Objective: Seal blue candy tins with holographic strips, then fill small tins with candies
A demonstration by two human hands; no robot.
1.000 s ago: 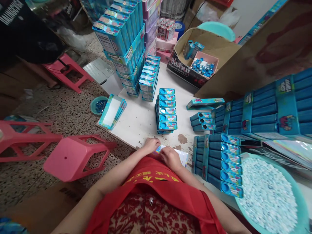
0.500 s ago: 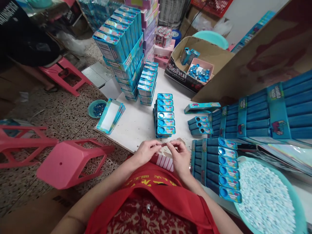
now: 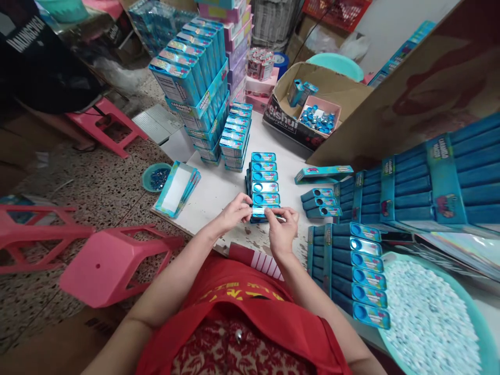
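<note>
the front blue box (image 3: 259, 212) lies between the hands (image 3: 283, 228), at their fingertips.

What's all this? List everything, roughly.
Table: one, white, centre
Middle boxes: six tops, blue, centre
Stacked boxes: many, blue, far left
Side boxes: many, blue, right
Flat trays: several, blue, table's left
Striped sheet: one, red and pink, near edge
Carton: one, brown, far side
Pellet basin: one, turquoise, lower right
Small bowl: one, turquoise, left
Stools: at least three, pink, left
Co-worker: one, dark-clothed, upper left
Hands: two, bare, at the middle boxes
</note>
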